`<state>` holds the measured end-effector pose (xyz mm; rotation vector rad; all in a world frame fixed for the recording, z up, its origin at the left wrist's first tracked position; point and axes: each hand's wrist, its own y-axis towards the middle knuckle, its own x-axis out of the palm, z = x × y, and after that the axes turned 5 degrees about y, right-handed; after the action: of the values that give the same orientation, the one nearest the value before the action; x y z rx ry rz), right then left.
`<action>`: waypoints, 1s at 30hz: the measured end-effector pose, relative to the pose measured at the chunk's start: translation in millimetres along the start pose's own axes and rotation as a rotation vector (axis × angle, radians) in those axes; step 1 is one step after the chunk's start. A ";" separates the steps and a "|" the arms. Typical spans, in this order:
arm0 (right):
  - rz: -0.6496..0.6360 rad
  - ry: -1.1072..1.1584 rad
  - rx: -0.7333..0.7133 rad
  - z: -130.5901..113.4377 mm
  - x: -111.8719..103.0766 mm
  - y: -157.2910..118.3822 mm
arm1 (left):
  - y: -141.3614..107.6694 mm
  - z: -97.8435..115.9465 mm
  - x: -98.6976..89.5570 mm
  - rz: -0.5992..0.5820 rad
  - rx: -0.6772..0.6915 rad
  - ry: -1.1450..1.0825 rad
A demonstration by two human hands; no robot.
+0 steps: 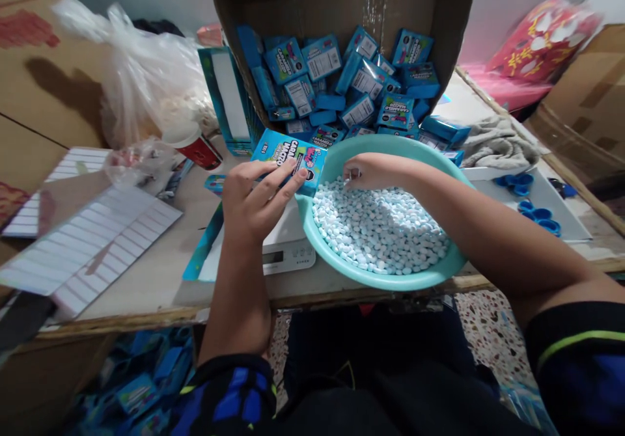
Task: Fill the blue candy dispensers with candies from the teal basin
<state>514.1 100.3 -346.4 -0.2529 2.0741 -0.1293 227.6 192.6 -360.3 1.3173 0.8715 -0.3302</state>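
Observation:
My left hand (pixel 261 195) grips a small blue candy box (pixel 288 156), its fingers laid across the printed face. The box is tilted at the left rim of a turquoise plastic bowl (pixel 385 283). Many small pale-blue and white candies (pixel 381 234) fill the lower part of the bowl. Over them, close to the box's right end, my right hand (pixel 368 171) is closed with curled fingers; pale bits like the candies show between them. A white digital scale (pixel 288 257) lies below my left hand, partly covered by the hand and the bowl.
Behind the bowl, a cardboard carton (pixel 336 6) lies open with many blue candy boxes (pixel 319 58). Left are a red paper cup (pixel 200 149), striped sheets (pixel 112 234) and a clear plastic bag (pixel 146 78). Right are a grey cloth (pixel 500 143) and blue plastic pieces (pixel 537 215) on a white tray.

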 end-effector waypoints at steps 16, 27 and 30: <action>-0.073 -0.004 0.037 -10.8 -7.9 -8.7 | 6.2 5.7 -7.4 -0.023 -0.173 -0.072; -0.146 0.009 0.038 -13.0 -0.4 -5.3 | -9.9 -36.3 -32.4 -0.569 -0.760 -0.575; -0.179 -0.013 0.061 -14.8 2.1 -5.2 | -11.4 -40.4 -36.7 -0.655 -0.796 -0.520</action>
<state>500.9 94.6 -339.8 -0.4011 2.0288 -0.2983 181.3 217.8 -342.1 0.1610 0.8313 -0.7080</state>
